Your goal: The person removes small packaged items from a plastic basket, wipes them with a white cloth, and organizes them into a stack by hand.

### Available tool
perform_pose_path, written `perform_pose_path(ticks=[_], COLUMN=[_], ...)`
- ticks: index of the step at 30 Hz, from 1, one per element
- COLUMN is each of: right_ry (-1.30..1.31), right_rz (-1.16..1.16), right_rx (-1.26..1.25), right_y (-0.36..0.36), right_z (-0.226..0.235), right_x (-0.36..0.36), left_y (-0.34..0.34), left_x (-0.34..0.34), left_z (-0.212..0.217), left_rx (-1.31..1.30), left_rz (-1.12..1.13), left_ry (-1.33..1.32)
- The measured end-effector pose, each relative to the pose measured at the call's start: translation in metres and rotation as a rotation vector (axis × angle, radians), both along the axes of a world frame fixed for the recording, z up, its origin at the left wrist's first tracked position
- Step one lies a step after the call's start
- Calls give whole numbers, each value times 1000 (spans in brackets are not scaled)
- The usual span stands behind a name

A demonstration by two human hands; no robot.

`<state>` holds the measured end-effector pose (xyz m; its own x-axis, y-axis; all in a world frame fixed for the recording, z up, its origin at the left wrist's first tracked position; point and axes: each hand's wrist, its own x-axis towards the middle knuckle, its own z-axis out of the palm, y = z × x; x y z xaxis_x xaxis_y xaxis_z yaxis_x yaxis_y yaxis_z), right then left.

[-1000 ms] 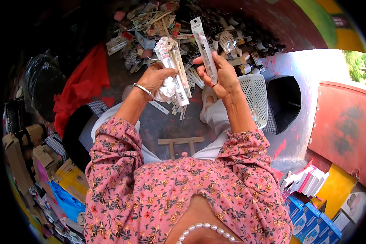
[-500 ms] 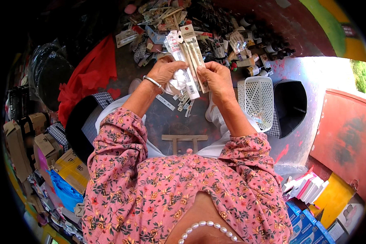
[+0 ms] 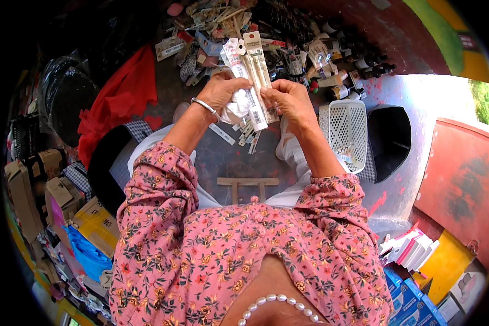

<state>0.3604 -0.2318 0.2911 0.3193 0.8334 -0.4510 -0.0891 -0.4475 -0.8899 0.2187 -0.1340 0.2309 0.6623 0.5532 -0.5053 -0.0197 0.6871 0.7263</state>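
Note:
My left hand [image 3: 226, 92], with a silver bangle at its wrist, is closed on a bundle of slim white packets [image 3: 237, 61]. Crumpled white wrapping [image 3: 238, 104] bulges below its thumb. Right beside the bundle stands a narrow beige packet [image 3: 254, 43] with a hanging hole at its top and a long slim item inside. My right hand [image 3: 289, 103] pinches the edge of this beige packet between thumb and fingers. The two packets touch and partly overlap. Under the hands, several thin packets [image 3: 248, 133] lie on the dark floor.
Ahead is a large heap of small packaged goods [image 3: 217, 24], with dark bottles [image 3: 372, 68] at its right. A white perforated basket [image 3: 348, 117] and a black bin [image 3: 391, 144] stand to my right. Left are red cloth [image 3: 117, 98] and cardboard boxes [image 3: 24, 190]. A wooden stool frame [image 3: 248, 182] shows between my legs.
My right thumb has shifted slightly left on the beige packet, and the packets sit a little closer together. Both hands keep their hold; the view has moved slightly.

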Motion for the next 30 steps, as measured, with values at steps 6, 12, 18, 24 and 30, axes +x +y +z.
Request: perform_pose_path(ticks=[6, 12, 18, 24, 30], right_ry=[-77, -29, 24, 205, 113], right_rz=[190, 245, 207, 213, 246], right_rx=[-21, 17, -62, -97, 19], right_y=[0, -3, 1, -2, -1], right_z=[-3, -29, -11, -4, -2], right_x=[2, 1, 8, 4, -3], left_y=[-2, -6, -5, 5, -2], left_x=[-2, -1, -4, -12, -8], left_z=[6, 13, 20, 16, 29], left_rx=[6, 33, -81, -175, -42], left_rz=[-33, -45, -85, -161, -152], left_ry=[-26, -54, -138, -163, -56])
